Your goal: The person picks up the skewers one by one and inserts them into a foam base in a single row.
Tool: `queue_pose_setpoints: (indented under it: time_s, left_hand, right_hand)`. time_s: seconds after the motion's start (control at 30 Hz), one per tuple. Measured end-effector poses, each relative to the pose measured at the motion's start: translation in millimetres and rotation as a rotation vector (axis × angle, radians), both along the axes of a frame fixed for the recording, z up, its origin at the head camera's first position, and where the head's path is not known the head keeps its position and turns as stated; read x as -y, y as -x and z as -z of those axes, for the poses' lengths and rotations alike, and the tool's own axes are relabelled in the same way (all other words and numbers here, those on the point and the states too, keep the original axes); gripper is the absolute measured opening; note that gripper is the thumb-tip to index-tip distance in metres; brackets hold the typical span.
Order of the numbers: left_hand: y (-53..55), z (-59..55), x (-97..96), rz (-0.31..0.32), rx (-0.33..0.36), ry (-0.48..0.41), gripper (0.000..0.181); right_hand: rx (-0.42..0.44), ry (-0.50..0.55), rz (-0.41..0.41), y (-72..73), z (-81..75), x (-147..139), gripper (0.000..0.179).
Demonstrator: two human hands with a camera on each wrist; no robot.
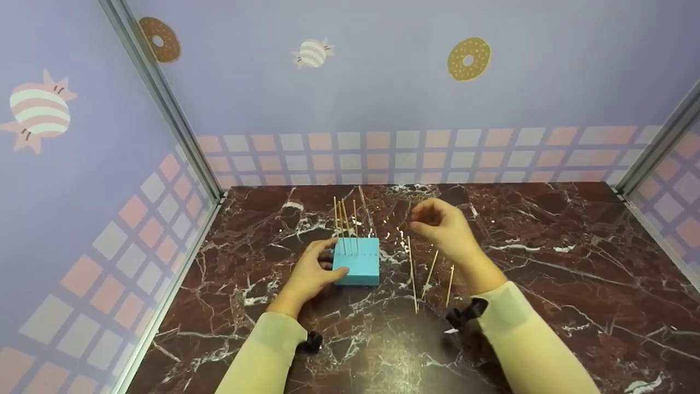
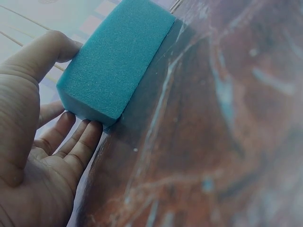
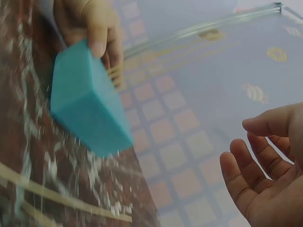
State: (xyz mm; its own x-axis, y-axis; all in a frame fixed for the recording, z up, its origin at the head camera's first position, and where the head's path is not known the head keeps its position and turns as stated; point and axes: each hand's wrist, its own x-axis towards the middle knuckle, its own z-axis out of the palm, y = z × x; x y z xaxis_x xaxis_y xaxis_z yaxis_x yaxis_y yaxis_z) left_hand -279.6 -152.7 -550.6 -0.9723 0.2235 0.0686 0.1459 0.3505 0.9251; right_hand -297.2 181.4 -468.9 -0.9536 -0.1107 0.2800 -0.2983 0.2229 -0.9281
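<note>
A light blue foam block (image 1: 363,268) sits on the table, with several thin wooden sticks (image 1: 355,219) standing upright in a row of holes in its top. My left hand (image 1: 309,271) grips the block at its left side, thumb on the near top edge. In the left wrist view, fingertips of the left hand (image 2: 57,146) touch the end face of the block (image 2: 113,56). My right hand (image 1: 451,230) is raised to the right of the block, fingers loosely bent. Nothing shows between the fingers of the right hand (image 3: 265,170) in the right wrist view.
Three loose sticks lie on the dark marbled table (image 1: 547,306) between the block and my right forearm: a left stick (image 1: 412,273), a middle stick (image 1: 430,273) and a right stick (image 1: 450,285). Patterned lilac walls (image 1: 383,98) enclose the back and sides.
</note>
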Motion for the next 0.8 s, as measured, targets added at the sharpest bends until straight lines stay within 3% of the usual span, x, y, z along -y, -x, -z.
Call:
queue_pose_setpoints:
  time_s: [0.2, 0.5, 0.8]
  left_hand:
    - [1.4, 1.0, 0.0, 0.001, -0.005, 0.004, 0.081]
    - [1.9, 2.3, 0.1, 0.001, -0.011, 0.013, 0.08]
    - [1.8, 1.6, 0.2, -0.001, 0.017, 0.017, 0.08]
  right_hand:
    - [0.036, -0.065, 0.04, 0.2, 4.8, -31.3, 0.028]
    - [0.291, -0.135, 0.018, 5.4, 9.5, -75.0, 0.031]
    - [0.447, -0.234, 0.025, 14.9, 25.7, -92.0, 0.04]
